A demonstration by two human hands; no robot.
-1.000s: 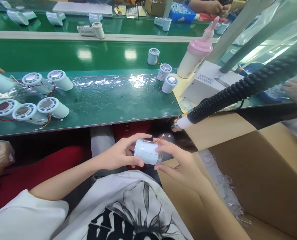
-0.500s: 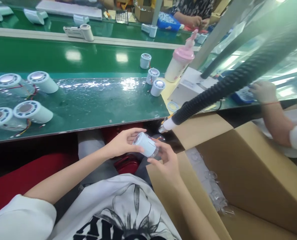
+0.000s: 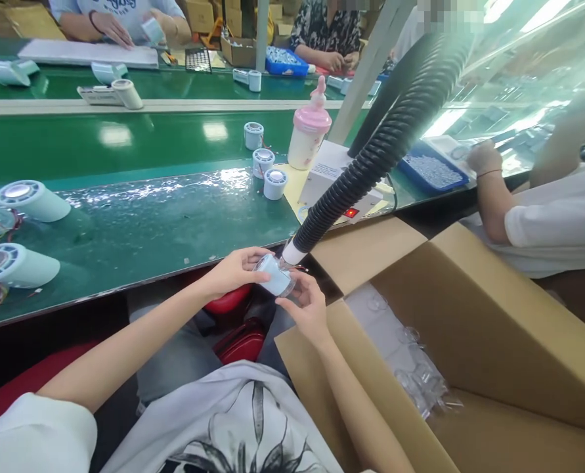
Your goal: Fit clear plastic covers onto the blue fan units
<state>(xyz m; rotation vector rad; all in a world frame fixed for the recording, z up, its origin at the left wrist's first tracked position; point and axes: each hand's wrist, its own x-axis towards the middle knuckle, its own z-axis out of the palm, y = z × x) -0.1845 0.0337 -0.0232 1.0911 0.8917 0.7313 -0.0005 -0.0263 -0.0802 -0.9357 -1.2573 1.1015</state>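
My left hand (image 3: 233, 270) and my right hand (image 3: 306, 305) together hold a small pale blue cylinder part (image 3: 275, 275) with a clear end, below the table's front edge. Thin coloured wires trail from it. The white nozzle (image 3: 292, 253) of a black ribbed hose (image 3: 366, 157) sits right against the top of the part. My left fingers wrap its left end; my right fingers pinch the clear end from below.
Similar white cylinder parts lie on the green table at left (image 3: 29, 200) and near a pink-capped bottle (image 3: 308, 138). An open cardboard box (image 3: 469, 341) with clear plastic pieces stands at right. A neighbouring person's arm (image 3: 494, 197) reaches to a blue tray (image 3: 433, 172). Other people work across the conveyor.
Both hands have raised the cylinder part up and to the right until it meets the hose nozzle. The view has swung left and up, showing more of the far workers.
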